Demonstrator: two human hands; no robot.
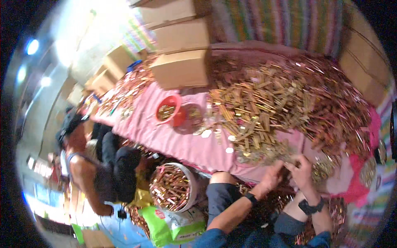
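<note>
My left hand (272, 177) and my right hand (300, 169) meet at the near edge of a pink cloth (188, 142). Their fingers are closed and turned toward each other; anything between them is too small and blurred to name. Just beyond lies a wide heap of small brass-coloured strips (264, 105), blending into copper-red pieces (347, 107) on the right. Beside my right hand is a small pile of pale gold bits (326, 168). Dark bands circle both my wrists.
On the cloth stands a red plastic tub (169, 109) with small pieces inside. A white bucket (192, 186) full of copper-coloured pieces is left of my knees, above a green-and-white sack (173, 225). Cardboard boxes (182, 68) are stacked behind. Another person (89, 173) sits at left.
</note>
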